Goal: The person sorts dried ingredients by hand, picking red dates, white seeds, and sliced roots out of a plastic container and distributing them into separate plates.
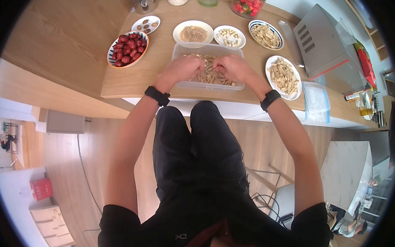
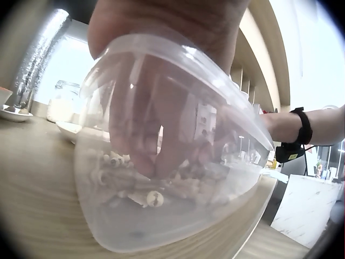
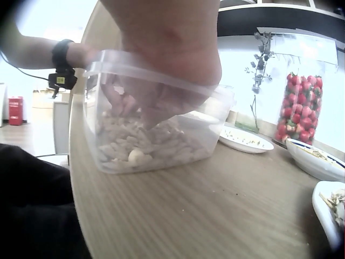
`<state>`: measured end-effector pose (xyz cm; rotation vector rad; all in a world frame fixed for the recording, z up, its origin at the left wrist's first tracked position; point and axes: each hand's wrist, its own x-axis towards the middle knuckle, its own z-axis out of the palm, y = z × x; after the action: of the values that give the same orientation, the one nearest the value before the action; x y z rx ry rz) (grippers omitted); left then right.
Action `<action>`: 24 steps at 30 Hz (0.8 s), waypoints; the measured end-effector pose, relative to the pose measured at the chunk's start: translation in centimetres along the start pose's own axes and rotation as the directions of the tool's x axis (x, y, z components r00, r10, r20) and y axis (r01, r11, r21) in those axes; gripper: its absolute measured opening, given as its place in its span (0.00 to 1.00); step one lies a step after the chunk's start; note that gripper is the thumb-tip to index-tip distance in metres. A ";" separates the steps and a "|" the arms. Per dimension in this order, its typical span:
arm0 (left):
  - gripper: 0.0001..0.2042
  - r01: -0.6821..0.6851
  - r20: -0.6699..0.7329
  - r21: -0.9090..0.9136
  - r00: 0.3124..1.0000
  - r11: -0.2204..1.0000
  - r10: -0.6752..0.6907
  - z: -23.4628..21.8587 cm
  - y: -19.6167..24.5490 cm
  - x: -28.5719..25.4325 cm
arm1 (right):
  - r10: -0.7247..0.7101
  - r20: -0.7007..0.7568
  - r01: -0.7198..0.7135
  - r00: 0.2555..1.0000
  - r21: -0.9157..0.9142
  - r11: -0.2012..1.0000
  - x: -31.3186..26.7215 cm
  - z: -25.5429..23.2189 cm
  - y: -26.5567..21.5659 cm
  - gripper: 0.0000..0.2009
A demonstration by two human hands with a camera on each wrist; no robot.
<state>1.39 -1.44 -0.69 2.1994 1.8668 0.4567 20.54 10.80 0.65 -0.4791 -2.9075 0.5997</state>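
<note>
Plastic container (image 1: 194, 85) stands on the table (image 1: 151, 88), nr. its front edge, w/ pale pieces (image 1: 216, 79) inside; we note the bowl of red fruit (image 1: 143, 56) to its L, the plate of slices (image 1: 289, 96) to its R, and the bowl of thin strips (image 1: 179, 29) just behind. We find L hand (image 1: 183, 69) and R hand (image 1: 234, 68) both reaching down into it, side by side but apart. Fingers of ea. hand point down, bunched close together, at the contents; we can't tell if any pc. is pinched.
</note>
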 end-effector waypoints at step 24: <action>0.04 -0.002 0.011 -0.123 1.000 0.992 0.003 -0.2 -0.6 0.4 | 0.132 -0.343 0.010 0.930 0.383 0.924 5.8 -3.5 0.5 0.05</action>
<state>0.84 -0.99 -0.65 2.1206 1.7801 0.5441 15.91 14.45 4.07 -0.5596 -2.3579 0.9458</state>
